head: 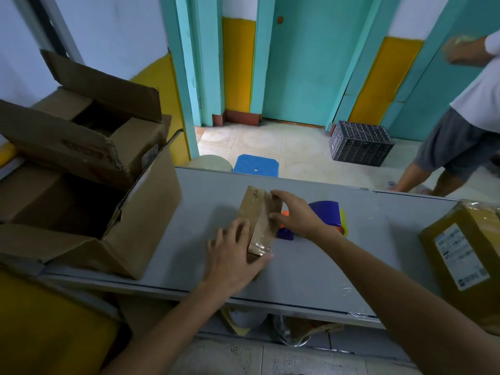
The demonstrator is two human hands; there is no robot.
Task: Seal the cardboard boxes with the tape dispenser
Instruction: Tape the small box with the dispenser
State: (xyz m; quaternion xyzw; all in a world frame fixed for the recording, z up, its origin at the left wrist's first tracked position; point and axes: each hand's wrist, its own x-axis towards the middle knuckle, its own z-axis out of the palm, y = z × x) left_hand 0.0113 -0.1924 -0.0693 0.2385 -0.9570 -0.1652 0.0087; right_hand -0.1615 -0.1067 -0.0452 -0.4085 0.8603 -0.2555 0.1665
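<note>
Pressing small box — left hand flat, right hand gripping its far side

Small cardboard box and tape dispenser at mid-tabletop.
The small brown box is closed, a glossy strip of clear tape running along its top and over the near end. The blue-and-orange dispenser lies just right of it, largely hidden.
</note>
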